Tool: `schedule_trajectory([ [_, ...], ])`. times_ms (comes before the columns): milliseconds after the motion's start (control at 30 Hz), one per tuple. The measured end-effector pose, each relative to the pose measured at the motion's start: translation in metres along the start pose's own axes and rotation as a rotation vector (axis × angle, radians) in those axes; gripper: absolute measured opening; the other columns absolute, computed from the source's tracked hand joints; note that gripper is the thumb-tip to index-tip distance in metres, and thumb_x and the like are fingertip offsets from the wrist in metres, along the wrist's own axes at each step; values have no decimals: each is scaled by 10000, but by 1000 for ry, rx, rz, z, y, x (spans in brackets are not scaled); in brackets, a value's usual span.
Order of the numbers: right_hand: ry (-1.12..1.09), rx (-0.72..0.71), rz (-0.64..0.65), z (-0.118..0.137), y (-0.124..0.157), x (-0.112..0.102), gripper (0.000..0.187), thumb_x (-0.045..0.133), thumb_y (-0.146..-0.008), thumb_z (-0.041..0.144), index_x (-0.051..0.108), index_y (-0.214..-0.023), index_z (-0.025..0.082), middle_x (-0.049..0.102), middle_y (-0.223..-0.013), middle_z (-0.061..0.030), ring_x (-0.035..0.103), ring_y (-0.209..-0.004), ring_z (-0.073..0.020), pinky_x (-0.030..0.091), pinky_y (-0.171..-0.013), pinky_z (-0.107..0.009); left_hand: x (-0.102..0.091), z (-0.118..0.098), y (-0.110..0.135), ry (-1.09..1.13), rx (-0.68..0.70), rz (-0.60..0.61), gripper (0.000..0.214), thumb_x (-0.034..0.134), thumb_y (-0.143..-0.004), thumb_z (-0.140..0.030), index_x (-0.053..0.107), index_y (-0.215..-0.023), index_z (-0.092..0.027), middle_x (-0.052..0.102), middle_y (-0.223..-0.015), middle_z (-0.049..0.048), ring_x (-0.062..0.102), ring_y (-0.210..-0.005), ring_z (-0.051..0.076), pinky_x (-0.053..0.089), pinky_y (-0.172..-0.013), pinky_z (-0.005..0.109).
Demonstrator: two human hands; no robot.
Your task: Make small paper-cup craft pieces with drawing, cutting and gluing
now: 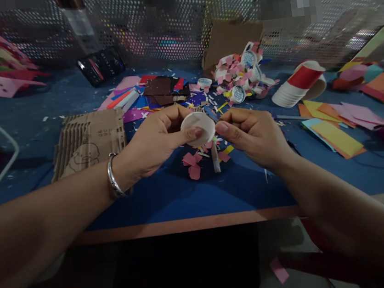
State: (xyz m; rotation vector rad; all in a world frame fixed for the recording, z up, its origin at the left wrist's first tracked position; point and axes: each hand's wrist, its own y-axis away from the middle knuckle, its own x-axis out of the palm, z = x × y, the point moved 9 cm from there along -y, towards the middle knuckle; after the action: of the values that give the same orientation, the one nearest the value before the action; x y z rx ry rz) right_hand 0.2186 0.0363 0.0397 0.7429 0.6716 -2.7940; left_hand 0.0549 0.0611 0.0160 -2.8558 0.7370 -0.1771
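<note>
My left hand [157, 141] grips a small white paper cup [197, 126] with its round bottom turned toward me; a silver bracelet sits on that wrist. My right hand [251, 135] is curled at the cup's right edge, thumb and forefinger pinched together against it; whatever it pinches is too small to make out. Both hands hover above the blue table [170, 197]. Pink paper scraps [191, 165] and a grey stick-shaped thing [216, 158] lie right below the cup.
A corrugated cardboard piece [89, 142] lies left of my hands. Behind are coloured paper sheets [158, 92], decorated small cups [239, 76], a stack of red-and-white cups [298, 85], and orange and yellow strips [336, 130]. A perforated metal screen [171, 21] backs the table.
</note>
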Motion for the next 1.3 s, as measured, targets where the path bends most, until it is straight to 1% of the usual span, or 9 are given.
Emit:
schedule_trajectory([
  [200,-75,23,0,2,-1,1,606,858,-827,790,678,-816,211,569,-735,10,454,-655,-129,340,-549,-281,1,9,0,143,-90,-22,410,955,-776,-198,600,-982,-204,741,-954,-5,741,-839,142,642,-782,299],
  [400,-88,21,46,1,1,6,470,922,-834,641,712,-867,222,596,-724,19,445,-598,-117,354,-521,-284,3,3,1,-72,-13,32,412,912,-747,-193,606,-1021,-220,730,-907,-16,736,-824,160,603,-733,284],
  [533,-103,17,64,0,2,8,462,934,-833,625,728,-888,215,627,-755,13,476,-598,-113,381,-524,-281,13,8,6,-192,-95,130,343,851,-747,-145,648,-1019,-201,718,-887,-17,706,-775,156,569,-704,288],
  [700,-177,55,56,-6,0,7,488,992,-777,578,744,-958,198,664,-834,4,518,-664,-118,436,-577,-273,4,8,2,-14,-82,26,339,850,-766,-90,606,-973,-202,692,-885,-35,688,-800,122,573,-754,264],
  [800,-207,77,72,-10,0,9,522,1009,-756,560,734,-1010,197,679,-860,-4,579,-695,-134,478,-596,-276,2,10,0,101,-82,30,365,884,-789,-102,578,-955,-210,685,-866,-46,676,-790,108,567,-737,241],
  [933,-163,59,84,-9,1,9,456,979,-814,537,748,-1012,197,650,-811,11,544,-638,-116,450,-551,-269,3,11,0,113,-98,56,398,932,-780,-136,580,-953,-202,703,-876,-27,679,-788,117,557,-719,246],
  [1033,-186,25,106,-5,1,9,442,974,-823,540,770,-992,186,654,-802,11,522,-624,-103,433,-542,-259,7,10,3,49,-143,115,355,930,-805,-177,610,-958,-190,705,-858,-20,682,-768,120,559,-735,260],
  [1200,-198,6,111,-1,0,7,427,989,-809,519,780,-952,175,672,-827,1,512,-635,-95,416,-544,-249,18,0,9,-36,-210,320,322,910,-898,-380,693,-999,-166,764,-898,34,736,-819,168,583,-784,301],
  [1300,-235,6,169,2,1,12,423,993,-804,503,763,-940,176,667,-805,13,491,-620,-89,402,-544,-249,15,-3,9,-19,-219,374,277,887,-919,-363,692,-990,-180,781,-931,33,748,-831,165,577,-774,286],
])
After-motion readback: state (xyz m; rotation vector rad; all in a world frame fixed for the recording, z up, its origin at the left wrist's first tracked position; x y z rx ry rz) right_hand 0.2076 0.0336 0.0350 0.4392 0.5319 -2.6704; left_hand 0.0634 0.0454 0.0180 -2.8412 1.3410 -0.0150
